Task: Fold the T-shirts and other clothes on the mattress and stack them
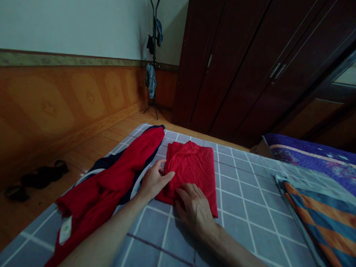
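Observation:
A red cloth (198, 162), folded into a rough rectangle with wrinkles on its upper left, lies on the grey checked bed sheet (240, 199). At the cloth's left edge is my left hand (155, 179), its thumb and fingers apart with nothing between them. My right hand (194, 207) rests on the cloth's lower edge, fingers bent and their tips partly hidden, so any grip on the fabric cannot be made out. Left of my left hand lies a loose red garment (117, 182) with dark blue and white parts and a white tag.
An orange and blue cloth (324, 218) lies at the bed's right side. Beyond are a purple bedspread (312, 155), a dark wardrobe (228, 65) and a coat stand (154, 50). Dark footwear (43, 177) sits on the floor at left.

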A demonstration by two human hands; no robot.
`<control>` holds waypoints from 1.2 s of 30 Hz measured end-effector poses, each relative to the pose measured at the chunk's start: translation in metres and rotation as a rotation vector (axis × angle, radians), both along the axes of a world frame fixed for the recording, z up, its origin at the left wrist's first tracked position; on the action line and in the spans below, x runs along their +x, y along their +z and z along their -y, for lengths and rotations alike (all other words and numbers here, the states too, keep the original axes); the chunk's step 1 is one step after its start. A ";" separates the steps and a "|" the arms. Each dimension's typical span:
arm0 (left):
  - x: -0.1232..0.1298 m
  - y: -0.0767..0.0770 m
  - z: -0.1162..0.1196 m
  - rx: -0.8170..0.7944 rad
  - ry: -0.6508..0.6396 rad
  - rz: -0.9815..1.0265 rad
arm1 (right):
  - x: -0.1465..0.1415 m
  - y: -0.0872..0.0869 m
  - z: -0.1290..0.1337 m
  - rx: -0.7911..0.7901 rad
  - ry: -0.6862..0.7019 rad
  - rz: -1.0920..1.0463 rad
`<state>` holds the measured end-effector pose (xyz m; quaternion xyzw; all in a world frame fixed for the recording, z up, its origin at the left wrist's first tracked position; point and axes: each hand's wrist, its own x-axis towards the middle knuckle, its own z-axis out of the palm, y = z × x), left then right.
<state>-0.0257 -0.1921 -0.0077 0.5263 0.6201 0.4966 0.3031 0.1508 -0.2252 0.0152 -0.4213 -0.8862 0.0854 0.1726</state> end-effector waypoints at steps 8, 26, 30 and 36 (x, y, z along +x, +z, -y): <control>-0.003 0.004 -0.002 -0.113 -0.106 0.280 | 0.008 0.010 -0.002 0.075 0.016 0.300; -0.010 0.005 -0.002 -0.128 -0.293 -0.049 | 0.094 -0.006 0.007 0.262 -0.167 0.276; -0.014 -0.001 -0.004 -0.114 -0.253 -0.196 | 0.097 -0.013 0.013 0.227 -0.139 0.249; -0.017 0.000 -0.006 -0.131 -0.242 -0.321 | 0.099 -0.013 0.019 0.210 -0.091 0.244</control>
